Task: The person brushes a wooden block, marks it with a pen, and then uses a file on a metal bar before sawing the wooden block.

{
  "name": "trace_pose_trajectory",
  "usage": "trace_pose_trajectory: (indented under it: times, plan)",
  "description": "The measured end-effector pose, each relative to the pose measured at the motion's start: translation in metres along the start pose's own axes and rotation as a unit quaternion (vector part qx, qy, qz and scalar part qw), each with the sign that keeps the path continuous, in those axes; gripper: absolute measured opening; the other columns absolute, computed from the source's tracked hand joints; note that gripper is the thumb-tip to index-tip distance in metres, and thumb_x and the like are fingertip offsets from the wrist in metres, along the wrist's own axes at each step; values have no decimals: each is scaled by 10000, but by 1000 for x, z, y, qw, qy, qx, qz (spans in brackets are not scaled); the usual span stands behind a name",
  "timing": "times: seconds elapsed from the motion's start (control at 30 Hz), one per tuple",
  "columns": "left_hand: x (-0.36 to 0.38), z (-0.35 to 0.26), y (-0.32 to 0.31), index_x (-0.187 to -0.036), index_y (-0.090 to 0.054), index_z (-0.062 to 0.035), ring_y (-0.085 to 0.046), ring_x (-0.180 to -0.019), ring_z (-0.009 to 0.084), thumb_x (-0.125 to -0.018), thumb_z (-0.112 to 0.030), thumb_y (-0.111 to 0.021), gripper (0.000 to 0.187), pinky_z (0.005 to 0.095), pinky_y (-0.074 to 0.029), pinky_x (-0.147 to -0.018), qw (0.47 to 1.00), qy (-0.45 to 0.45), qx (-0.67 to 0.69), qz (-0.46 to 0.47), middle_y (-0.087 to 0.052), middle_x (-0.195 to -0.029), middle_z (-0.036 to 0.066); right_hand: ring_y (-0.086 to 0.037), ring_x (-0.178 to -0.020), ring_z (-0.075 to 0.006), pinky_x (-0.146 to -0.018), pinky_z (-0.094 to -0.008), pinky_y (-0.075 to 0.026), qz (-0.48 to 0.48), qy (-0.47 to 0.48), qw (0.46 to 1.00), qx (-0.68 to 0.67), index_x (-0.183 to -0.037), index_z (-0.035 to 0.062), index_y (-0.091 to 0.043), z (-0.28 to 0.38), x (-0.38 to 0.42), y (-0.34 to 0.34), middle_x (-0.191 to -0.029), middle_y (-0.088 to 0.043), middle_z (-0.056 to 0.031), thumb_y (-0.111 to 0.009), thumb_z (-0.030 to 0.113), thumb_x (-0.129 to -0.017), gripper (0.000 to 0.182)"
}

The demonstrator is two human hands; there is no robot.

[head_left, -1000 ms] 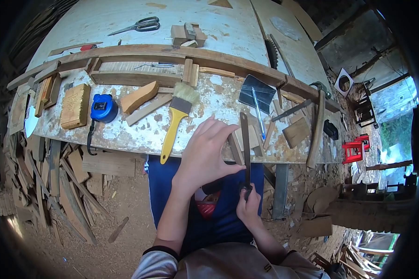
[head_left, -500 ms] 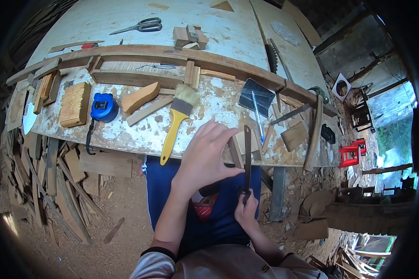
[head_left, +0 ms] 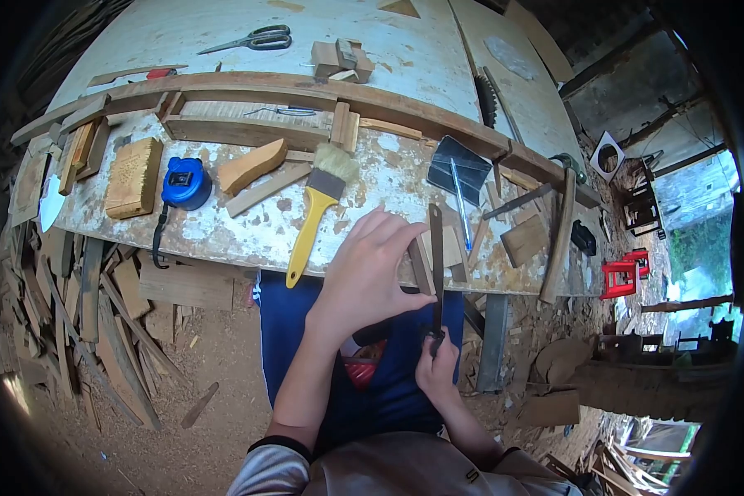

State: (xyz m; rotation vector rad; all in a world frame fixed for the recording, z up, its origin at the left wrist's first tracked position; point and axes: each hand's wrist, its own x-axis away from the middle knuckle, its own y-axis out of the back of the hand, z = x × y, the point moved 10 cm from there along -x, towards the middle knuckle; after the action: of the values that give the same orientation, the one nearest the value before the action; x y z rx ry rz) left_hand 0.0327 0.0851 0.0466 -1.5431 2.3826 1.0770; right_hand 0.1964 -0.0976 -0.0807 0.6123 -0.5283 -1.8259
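Note:
Near the bench's front edge, my left hand (head_left: pixel 368 269) grips a small wood piece (head_left: pixel 422 266) between thumb and fingers. My right hand (head_left: pixel 438 361), lower down, is closed around the dark handle of a long narrow blade (head_left: pixel 437 273). That blade points up and away, just right of the wood piece. Behind my left hand lies a yellow-handled brush (head_left: pixel 310 227). A pale wood block (head_left: pixel 452 244) rests to the right of the blade, and a blue-and-white pen (head_left: pixel 460 202) leans over a dark square sheet (head_left: pixel 458 172).
A blue tape measure (head_left: pixel 186 183) and wood blocks (head_left: pixel 134 178) lie on the left of the bench (head_left: pixel 207 240). A long wooden frame (head_left: pixel 306 97) crosses it. Scissors (head_left: pixel 252 39) lie farther back. Red stools (head_left: pixel 618 279) stand right; scrap wood covers the floor at left.
The blade has slid slightly away from me, its tip higher in view. The bench and its objects have shifted slightly in view. Both hands keep their hold.

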Motion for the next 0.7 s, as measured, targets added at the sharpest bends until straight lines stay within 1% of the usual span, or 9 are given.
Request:
trace_pose_trajectory:
  times: [0.17, 0.27, 0.37, 0.47, 0.57, 0.7]
  plan:
    - [2, -1, 3, -1331, -698, -3, -670, -1195, 404, -591, -329, -1054, 883, 530, -420, -1295, 1000, -11, 5, -5, -711, -1187, 166, -674, -648, -328, -625, -386, -491, 0, -3, 1000, -4, -1130, -23, -643, -10, 10, -1, -780, -641, -172, -606, -16, -1068, 73]
    - [0, 1, 3, -1349, -692, -6, -660, -1232, 422, -593, -341, -1053, 902, 537, -415, -1297, 1000, 4, 8, -4, -707, -1214, 171, -669, -645, -301, -620, -382, -487, -16, 7, 1000, 16, -1139, -24, -647, -4, 5, 0, -777, -640, -163, -593, -20, -1071, 87]
    - [3, 3, 2, -1368, -689, -19, -657, -1260, 428, -599, -350, -1050, 911, 546, -412, -1298, 1000, 0, 0, -4, -709, -1216, 172, -672, -647, -291, -618, -382, -486, -9, -2, 1000, 5, -1143, -26, -648, -10, 8, 0, -784, -648, -166, -579, -19, -1080, 94]
    - [2, 2, 3, -1390, -682, -32, -648, -1290, 437, -609, -354, -1047, 921, 547, -408, -1301, 1000, 4, 1, -3, -709, -1222, 172, -665, -629, -293, -611, -381, -483, -15, 19, 1000, 16, -1137, -26, -649, -3, 8, 1, -773, -644, -161, -565, -15, -1089, 96]
    - [3, 2, 3, -1404, -677, -40, -644, -1280, 431, -612, -354, -1044, 928, 538, -406, -1302, 1000, 0, 1, -5, -705, -1215, 166, -652, -604, -286, -600, -377, -476, -50, 39, 998, 1, -1122, -25, -647, -4, 13, 6, -750, -630, -151, -567, -6, -1094, 87]
    - [4, 2, 1, -1402, -681, -52, -635, -1265, 416, -614, -338, -1038, 912, 530, -410, -1293, 1000, 1, 6, 1, -696, -1209, 154, -641, -590, -269, -592, -375, -469, -29, 13, 999, 16, -1104, -28, -641, -3, 3, 4, -731, -613, -150, -578, -1, -1097, 69]
